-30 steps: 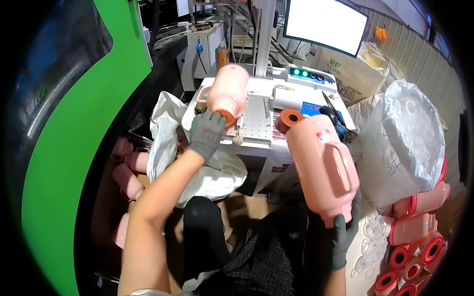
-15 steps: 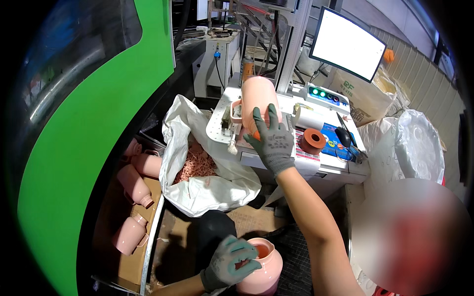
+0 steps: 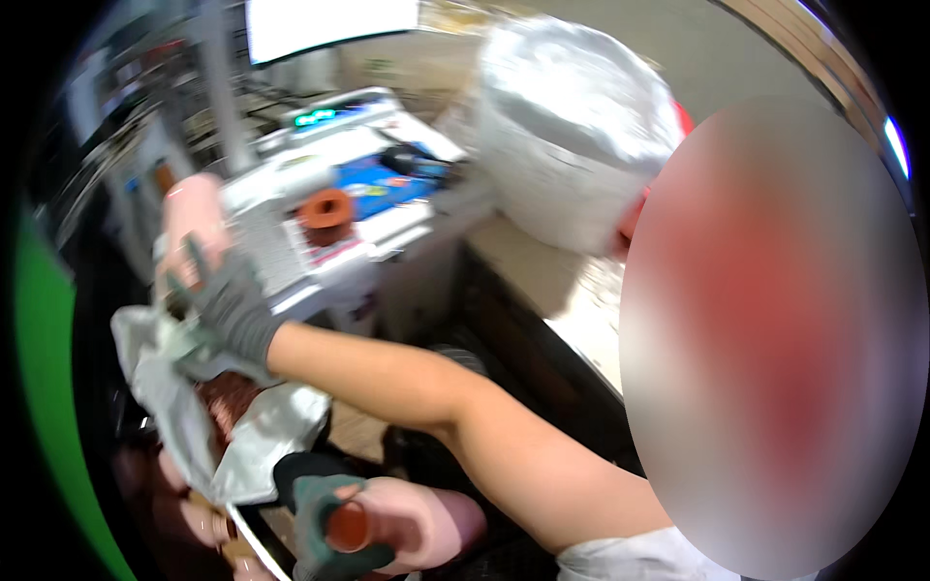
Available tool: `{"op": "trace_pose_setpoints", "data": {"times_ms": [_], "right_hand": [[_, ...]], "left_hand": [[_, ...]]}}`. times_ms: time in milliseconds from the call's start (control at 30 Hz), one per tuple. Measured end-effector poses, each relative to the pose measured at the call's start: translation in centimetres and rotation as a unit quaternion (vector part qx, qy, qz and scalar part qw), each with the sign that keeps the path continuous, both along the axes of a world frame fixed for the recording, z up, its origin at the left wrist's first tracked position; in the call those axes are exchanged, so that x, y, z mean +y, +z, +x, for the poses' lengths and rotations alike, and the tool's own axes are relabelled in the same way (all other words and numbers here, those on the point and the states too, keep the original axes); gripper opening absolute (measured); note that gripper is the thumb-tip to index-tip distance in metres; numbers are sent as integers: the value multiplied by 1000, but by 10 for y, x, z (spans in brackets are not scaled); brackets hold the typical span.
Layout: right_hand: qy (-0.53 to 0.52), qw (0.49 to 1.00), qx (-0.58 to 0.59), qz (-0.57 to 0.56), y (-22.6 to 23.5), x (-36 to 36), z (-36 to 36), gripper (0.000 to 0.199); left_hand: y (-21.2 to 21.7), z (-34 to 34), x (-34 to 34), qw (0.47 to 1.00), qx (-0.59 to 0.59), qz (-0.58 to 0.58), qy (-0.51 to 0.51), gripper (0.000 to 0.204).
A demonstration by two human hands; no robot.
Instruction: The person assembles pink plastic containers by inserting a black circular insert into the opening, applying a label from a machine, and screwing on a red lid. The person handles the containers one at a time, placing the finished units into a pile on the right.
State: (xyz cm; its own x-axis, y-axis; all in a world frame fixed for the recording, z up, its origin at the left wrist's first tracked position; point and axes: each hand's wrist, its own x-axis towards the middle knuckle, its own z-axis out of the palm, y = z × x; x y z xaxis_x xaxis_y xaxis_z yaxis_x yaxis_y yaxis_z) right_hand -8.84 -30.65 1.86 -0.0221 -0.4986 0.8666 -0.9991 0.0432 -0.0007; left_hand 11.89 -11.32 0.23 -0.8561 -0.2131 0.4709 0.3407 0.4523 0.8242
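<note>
At 6 o'clock, nearest the worker, a pink jug [image 3: 431,523] lies tilted over a dark-clad lap, its reddish-brown mouth turned toward 8 o'clock. The gloved left hand [image 3: 310,523], at 7 o'clock, is curled around its neck, gripping. Between 7 and 8 o'clock, more pink jugs [image 3: 199,523] lie low beside a white sack [image 3: 266,450] holding reddish scraps [image 3: 228,402].

The right arm stretches across to 9 o'clock, where the gloved right hand [image 3: 231,300] spreads its fingers over the near end of a second jug [image 3: 199,213] at the left side of the desk [image 3: 441,143]. With the motion blur, one cannot fairly tell whether those fingers grip or merely rest.

The step in hand looks to be minding two jugs at once, one held at the lap, one steadied at the desk. The next move would call for a sure hold on both, with the reaching arm kept clear of the orange ring [image 3: 326,215] at 10 o'clock.

Farther off, a blue mat [image 3: 383,189] lies at 11 o'clock, a control box with green lights [image 3: 318,117] behind it; a plastic-lined white bag [image 3: 572,145] stands at 1 o'clock, and a bright monitor [image 3: 329,24] glows beyond.
</note>
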Motion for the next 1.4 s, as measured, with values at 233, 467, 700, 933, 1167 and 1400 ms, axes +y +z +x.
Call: {"op": "trace_pose_setpoints", "data": {"times_ms": [233, 467, 700, 933, 1167, 1400], "right_hand": [[33, 975, -174, 135, -44, 347, -94, 62], [-506, 839, -194, -52, 8, 751, -174, 51], [-798, 308, -486, 182, -30, 1029, -149, 65], [-842, 471, -255, 54, -12, 959, -162, 56], [-310, 837, -385, -236, 21, 709, -172, 43], [85, 895, -438, -19, 8, 434, -97, 65]], "left_hand": [[49, -13, -2, 966, -198, 127, -104, 78], [11, -38, -13, 917, -304, 258, -4, 98], [15, -88, 11, 933, -299, 186, -76, 104], [54, -56, -8, 933, -357, 49, -6, 92], [5, -56, 29, 933, 70, 269, 229, 52], [-100, -35, 35, 918, -100, -12, 382, 35]]}}
